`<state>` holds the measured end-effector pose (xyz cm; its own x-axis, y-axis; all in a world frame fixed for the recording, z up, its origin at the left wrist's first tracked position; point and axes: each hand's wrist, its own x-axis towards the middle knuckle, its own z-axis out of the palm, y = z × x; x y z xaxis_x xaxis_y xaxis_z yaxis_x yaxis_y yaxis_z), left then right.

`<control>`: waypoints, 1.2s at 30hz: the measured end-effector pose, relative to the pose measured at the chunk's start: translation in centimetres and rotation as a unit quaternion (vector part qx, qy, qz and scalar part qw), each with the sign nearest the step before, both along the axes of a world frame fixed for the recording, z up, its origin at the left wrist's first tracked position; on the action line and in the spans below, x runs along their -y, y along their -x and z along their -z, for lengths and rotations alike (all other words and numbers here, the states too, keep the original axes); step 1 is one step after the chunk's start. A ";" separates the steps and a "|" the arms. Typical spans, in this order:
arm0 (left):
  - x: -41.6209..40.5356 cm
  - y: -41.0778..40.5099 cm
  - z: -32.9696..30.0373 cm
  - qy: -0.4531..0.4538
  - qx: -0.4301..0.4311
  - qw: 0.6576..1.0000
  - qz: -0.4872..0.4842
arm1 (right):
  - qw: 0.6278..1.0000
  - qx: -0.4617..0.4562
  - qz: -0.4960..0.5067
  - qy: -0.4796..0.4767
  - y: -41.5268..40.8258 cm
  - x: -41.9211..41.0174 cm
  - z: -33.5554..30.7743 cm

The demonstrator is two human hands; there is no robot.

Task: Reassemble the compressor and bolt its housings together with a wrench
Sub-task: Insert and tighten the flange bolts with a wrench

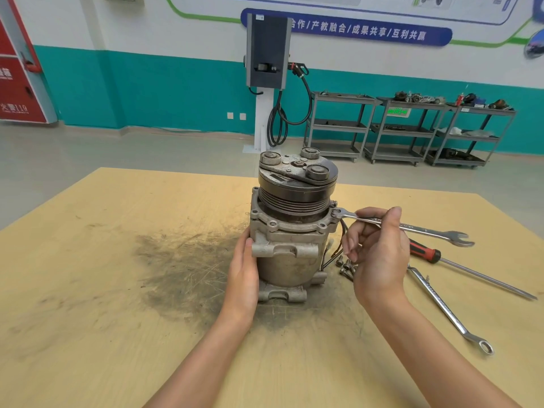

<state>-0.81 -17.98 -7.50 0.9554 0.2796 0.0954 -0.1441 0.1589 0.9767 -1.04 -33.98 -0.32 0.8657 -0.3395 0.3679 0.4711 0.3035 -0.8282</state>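
A grey metal compressor [290, 245] stands upright on the wooden table [117, 290], its black pulley and clutch plate on top. My left hand [244, 272] presses flat against its left side with straight fingers. My right hand [378, 248] pinches the shaft of a silver combination wrench [412, 228]. The wrench's ring end sits over a bolt on the housing flange at the compressor's upper right; its open end points right. Several loose bolts [346, 266] lie on the table beside the compressor's base, partly hidden by my right hand.
A red-handled screwdriver [459, 269] and a second silver wrench [447, 310] lie on the table to the right. A dark grease stain [182, 260] covers the table left of the compressor. Metal shelf carts [412, 131] and a charging post [268, 54] stand by the far wall.
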 end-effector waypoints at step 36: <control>0.1 0.3 -0.7 0.005 -0.007 1.000 0.004 | 1.000 -0.023 -0.014 0.009 -0.7 0.6 0.2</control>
<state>-1.16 -18.06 -6.85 0.9588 0.2728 0.0797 -0.1297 0.1707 0.9767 -0.38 -34.63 -0.55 0.8911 -0.3089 0.3325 0.4232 0.3009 -0.8546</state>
